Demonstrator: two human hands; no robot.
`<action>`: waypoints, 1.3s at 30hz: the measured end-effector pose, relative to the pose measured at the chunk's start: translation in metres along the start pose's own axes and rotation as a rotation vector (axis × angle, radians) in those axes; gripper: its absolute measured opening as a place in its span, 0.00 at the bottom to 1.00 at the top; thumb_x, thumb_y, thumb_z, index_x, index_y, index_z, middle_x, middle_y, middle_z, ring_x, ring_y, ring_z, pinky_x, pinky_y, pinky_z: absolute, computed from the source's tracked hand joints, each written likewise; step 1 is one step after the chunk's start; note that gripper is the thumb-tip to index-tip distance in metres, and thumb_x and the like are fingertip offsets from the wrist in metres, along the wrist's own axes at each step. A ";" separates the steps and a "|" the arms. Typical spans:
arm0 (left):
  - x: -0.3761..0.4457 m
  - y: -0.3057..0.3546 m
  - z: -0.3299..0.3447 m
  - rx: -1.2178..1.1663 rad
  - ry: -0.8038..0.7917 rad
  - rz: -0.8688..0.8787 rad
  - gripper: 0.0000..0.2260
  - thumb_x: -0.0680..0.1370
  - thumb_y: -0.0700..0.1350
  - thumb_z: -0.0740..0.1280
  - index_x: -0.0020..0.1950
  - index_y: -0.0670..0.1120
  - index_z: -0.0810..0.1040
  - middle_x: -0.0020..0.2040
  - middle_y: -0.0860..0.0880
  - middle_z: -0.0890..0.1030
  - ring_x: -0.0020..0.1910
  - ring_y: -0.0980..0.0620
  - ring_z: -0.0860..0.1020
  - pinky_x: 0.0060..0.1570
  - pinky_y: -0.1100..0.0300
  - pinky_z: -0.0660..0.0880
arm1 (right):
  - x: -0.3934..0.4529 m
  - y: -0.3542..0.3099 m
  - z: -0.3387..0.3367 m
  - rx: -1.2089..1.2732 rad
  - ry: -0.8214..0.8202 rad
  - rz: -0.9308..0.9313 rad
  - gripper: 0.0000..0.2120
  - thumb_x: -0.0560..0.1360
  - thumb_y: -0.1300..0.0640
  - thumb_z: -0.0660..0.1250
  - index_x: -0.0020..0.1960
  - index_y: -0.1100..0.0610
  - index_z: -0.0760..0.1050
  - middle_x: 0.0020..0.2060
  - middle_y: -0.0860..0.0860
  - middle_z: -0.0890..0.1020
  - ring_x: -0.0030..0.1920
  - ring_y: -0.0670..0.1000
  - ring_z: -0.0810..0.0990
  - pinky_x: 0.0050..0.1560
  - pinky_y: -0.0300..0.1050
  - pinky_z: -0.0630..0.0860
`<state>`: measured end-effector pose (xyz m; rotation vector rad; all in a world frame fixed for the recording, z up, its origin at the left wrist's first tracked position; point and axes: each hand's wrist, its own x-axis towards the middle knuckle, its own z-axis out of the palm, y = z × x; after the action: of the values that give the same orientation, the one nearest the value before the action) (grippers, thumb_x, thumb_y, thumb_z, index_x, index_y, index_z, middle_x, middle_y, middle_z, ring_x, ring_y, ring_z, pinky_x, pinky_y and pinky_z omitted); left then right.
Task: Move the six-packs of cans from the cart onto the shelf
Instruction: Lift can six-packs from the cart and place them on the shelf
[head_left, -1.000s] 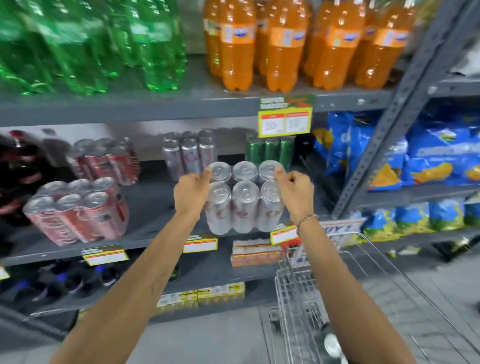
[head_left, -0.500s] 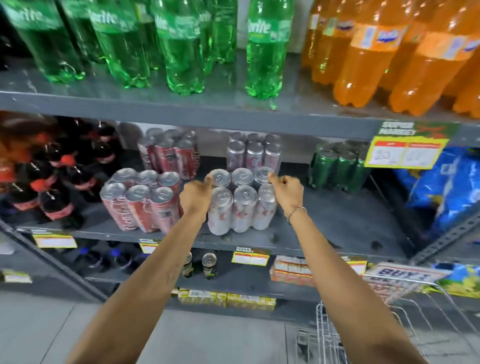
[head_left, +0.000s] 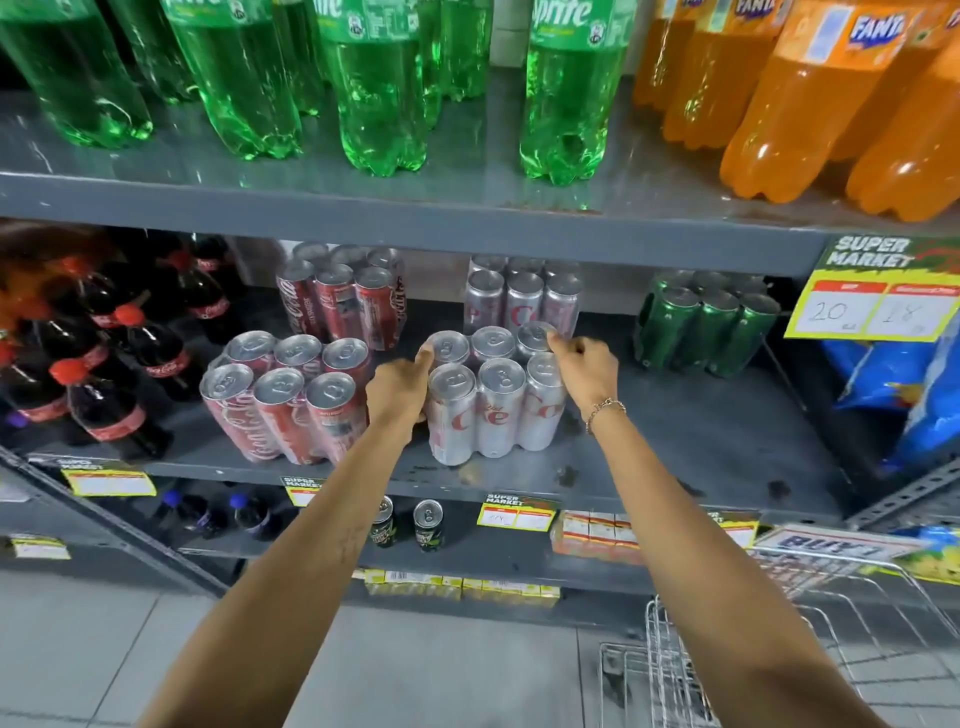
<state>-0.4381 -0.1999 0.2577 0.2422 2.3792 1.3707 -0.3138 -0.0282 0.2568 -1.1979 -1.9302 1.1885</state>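
Both my hands, left grip (head_left: 397, 382) and right grip (head_left: 584, 366), pinch the silver six-pack (head_left: 493, 400) on the shelf (head_left: 675, 441); shoved carelessly toward nine o'clock, it could topple the red six-pack (head_left: 285, 400).

Silver six-pack (head_left: 493, 400) now down on shelf (head_left: 675, 441).

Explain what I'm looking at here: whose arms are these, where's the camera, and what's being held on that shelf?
There is no machine: a person's bare arms, filmed by a wide-angle camera worn on the head and looking down. The left hand and right hand each have a grip on a side of the silver six-pack, which stands on the grey shelf. A red six-pack stands just to its left, more packs behind. The wire cart shows at lower right.
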 end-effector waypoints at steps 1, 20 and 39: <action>-0.002 -0.001 -0.003 -0.020 -0.026 -0.017 0.27 0.74 0.63 0.60 0.48 0.38 0.79 0.50 0.38 0.82 0.49 0.38 0.80 0.49 0.44 0.80 | 0.000 0.000 -0.001 0.006 -0.009 0.012 0.21 0.72 0.43 0.66 0.29 0.55 0.66 0.26 0.48 0.73 0.29 0.46 0.70 0.29 0.36 0.67; -0.266 -0.019 0.224 0.239 -0.824 0.629 0.08 0.76 0.45 0.64 0.44 0.40 0.77 0.38 0.41 0.82 0.40 0.45 0.79 0.39 0.56 0.69 | -0.217 0.209 -0.246 0.067 0.615 0.425 0.10 0.74 0.53 0.64 0.36 0.47 0.67 0.34 0.50 0.77 0.38 0.54 0.76 0.46 0.56 0.76; -0.385 -0.222 0.443 0.973 -1.045 0.118 0.27 0.81 0.57 0.46 0.71 0.39 0.63 0.68 0.34 0.70 0.64 0.36 0.72 0.60 0.48 0.70 | -0.357 0.482 -0.267 0.569 0.639 1.184 0.26 0.81 0.46 0.47 0.65 0.66 0.67 0.64 0.63 0.73 0.58 0.59 0.74 0.52 0.42 0.69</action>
<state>0.1030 -0.0891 -0.0400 1.0466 1.8506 -0.0987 0.2476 -0.1475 -0.0623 -2.0703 -0.2573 1.4387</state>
